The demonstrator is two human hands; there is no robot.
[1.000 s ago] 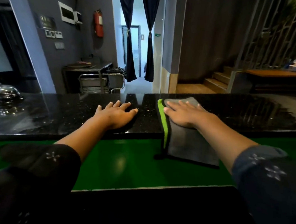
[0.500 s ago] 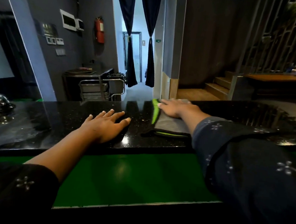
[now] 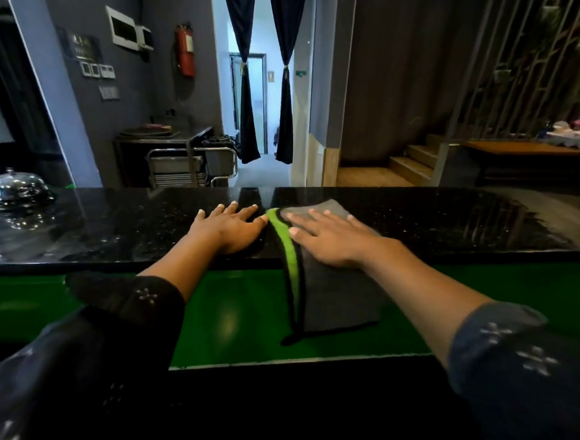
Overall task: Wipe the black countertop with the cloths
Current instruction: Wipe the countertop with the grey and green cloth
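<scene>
A glossy black speckled countertop [image 3: 453, 224] runs across the view. On it lies a grey cloth [image 3: 338, 298] with a bright green edge, its near half hanging over the front edge above a green ledge. My right hand [image 3: 328, 239] presses flat on the cloth's upper part, fingers straight and spread. Just left of the cloth, my left hand [image 3: 228, 227] rests flat on the bare countertop, fingertips near the green edge. Only one cloth is in view.
A chrome domed bell [image 3: 17, 190] stands on the countertop at far left. A green ledge [image 3: 227, 315] lies below the counter's front edge. Behind the counter are a steel trolley [image 3: 189, 164], a curtained doorway and wooden steps at right.
My right hand has drawn the cloth back toward me from the far side, so its near half again hangs over the front edge. My left hand stays flat on the countertop.
</scene>
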